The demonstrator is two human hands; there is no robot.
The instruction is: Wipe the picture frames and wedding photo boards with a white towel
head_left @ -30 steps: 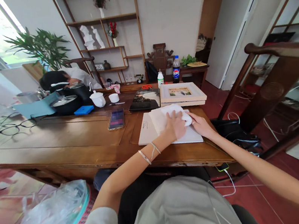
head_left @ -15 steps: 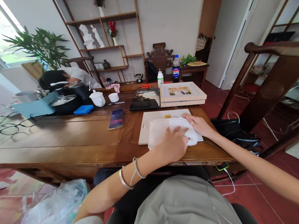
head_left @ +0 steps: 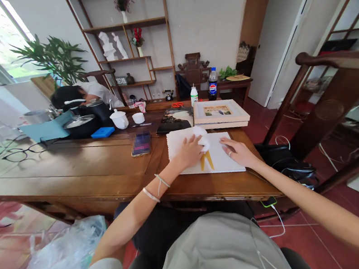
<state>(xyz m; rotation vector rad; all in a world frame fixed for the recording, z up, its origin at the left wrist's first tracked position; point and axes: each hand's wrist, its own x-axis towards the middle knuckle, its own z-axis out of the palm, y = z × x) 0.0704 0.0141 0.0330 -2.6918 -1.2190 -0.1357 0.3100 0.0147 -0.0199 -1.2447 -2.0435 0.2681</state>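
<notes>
Wooden table [head_left: 67, 164] before an open shelf unit [head_left: 125, 24], with a seated worker's two bare hands at centre right of the frame. Left hand [head_left: 191, 150]: fingers a little apart, laid flat on a bunched white cloth [head_left: 176, 138]; I cannot tell whether any fold is pinched under the palm. Cloth: spread over the left part of a white book [head_left: 224, 164], right of the frame's centre. Right hand [head_left: 240, 154]: thumb and fingers apart, resting on the book's right side, clear of the cloth.

Cloth and left hand hide much of the cover and the upper end of its yellow mark [head_left: 203, 162]. Pixelation obscures the phone [head_left: 140, 143] left of the cloth; the left sleeve is cut off at the lower edge.

Counted: one cloth, one white book; behind them, one framed picture [head_left: 220, 109] and two bottles, one cola [head_left: 213, 86], one white [head_left: 194, 95]; left of centre, one teapot [head_left: 119, 119] and one cup [head_left: 138, 118]. Upper left, one other person [head_left: 96, 89] leans low.
</notes>
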